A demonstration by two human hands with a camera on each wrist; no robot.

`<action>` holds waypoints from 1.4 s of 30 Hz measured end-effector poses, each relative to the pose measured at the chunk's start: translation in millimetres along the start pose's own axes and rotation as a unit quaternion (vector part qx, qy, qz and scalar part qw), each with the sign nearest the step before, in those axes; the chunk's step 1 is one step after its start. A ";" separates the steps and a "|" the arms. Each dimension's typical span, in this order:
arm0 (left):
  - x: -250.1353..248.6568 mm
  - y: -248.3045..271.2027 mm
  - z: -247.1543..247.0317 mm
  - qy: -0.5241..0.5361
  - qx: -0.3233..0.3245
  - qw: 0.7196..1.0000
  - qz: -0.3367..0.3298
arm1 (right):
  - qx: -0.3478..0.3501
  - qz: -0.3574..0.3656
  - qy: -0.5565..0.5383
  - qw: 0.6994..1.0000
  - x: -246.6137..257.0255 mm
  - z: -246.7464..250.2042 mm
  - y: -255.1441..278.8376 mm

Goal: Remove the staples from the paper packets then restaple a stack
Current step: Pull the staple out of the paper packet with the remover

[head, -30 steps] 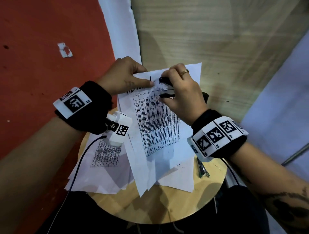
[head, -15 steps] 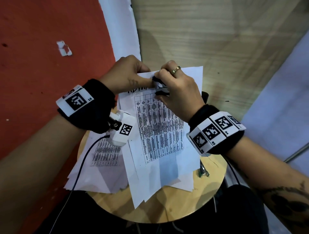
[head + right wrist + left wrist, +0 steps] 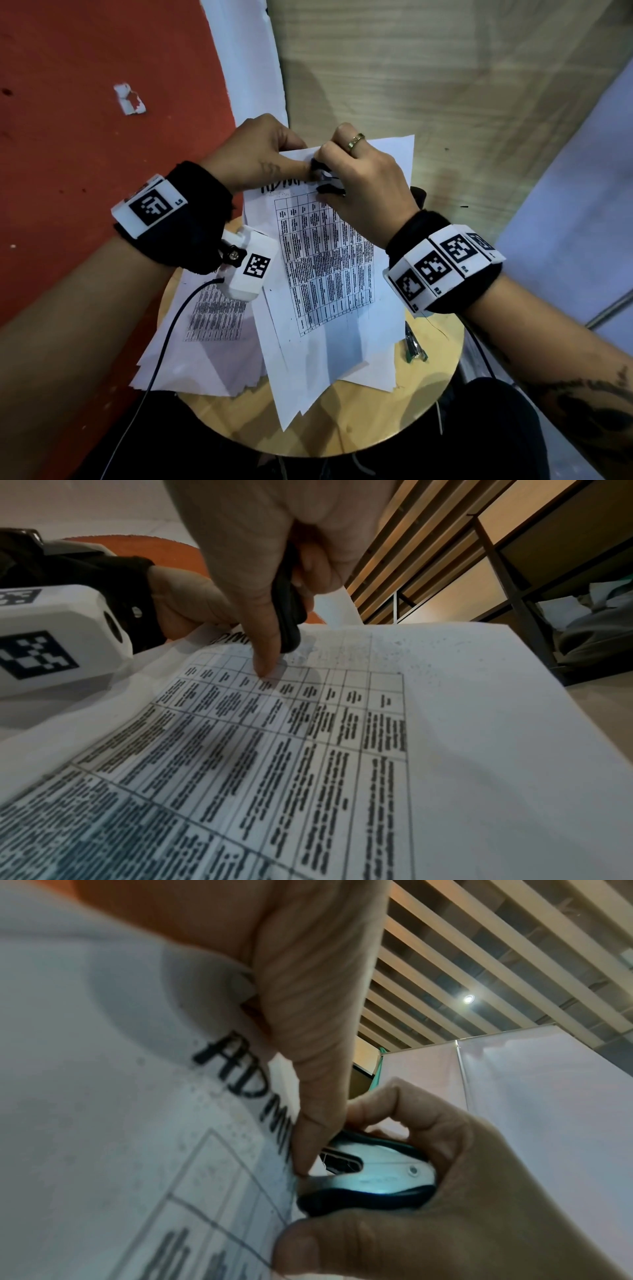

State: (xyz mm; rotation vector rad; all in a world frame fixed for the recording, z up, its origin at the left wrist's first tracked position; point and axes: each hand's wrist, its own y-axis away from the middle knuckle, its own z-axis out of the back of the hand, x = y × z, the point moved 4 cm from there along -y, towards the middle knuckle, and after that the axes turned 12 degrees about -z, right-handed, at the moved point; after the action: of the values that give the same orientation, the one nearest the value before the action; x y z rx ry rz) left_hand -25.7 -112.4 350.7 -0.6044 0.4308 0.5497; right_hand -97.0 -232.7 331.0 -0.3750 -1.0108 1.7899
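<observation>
Step in hand: the staple remover [image 3: 369,1175] is being worked at the top edge of the paper packet [image 3: 329,270], beside the heading.
Right hand [image 3: 363,192]: it is squeezing the staple remover between thumb and curled fingers, the tool's jaws facing left toward the page.
Left hand [image 3: 257,154]: it is pinching the packet's top left corner, thumb on the printed face, tip touching the tool's nose.
Key relation: the staple is probably lying just left of the right-hand grip, under the left thumb tip (it cannot be made out in any view).
Axis: the tool's long axis is running roughly along the top edge, so the pull is likely to go rightward, away from the left hand.
Packet position: its top is being held raised, the lower end resting on loose sheets [image 3: 212,329] on the round stool [image 3: 428,394].
Nearer hand: both are meeting at the corner.
</observation>
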 end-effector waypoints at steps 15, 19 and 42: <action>-8.6 2.3 2.3 0.053 0.008 0.998 0.018 | 0.006 -0.027 -0.051 0.998 -4.2 8.8 -0.6; -9.5 3.1 3.9 0.048 0.008 0.999 0.014 | 0.016 -0.012 -0.037 0.999 -2.2 7.4 -2.9; -13.6 4.2 4.3 0.036 0.038 0.999 0.005 | 0.002 0.051 0.020 0.998 5.8 7.3 -5.1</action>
State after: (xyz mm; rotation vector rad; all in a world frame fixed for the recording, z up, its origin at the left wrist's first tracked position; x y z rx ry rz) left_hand -37.8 -111.6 359.3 -0.5499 0.5198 0.5195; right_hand -101.1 -230.3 340.4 -0.4657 -0.9740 1.8681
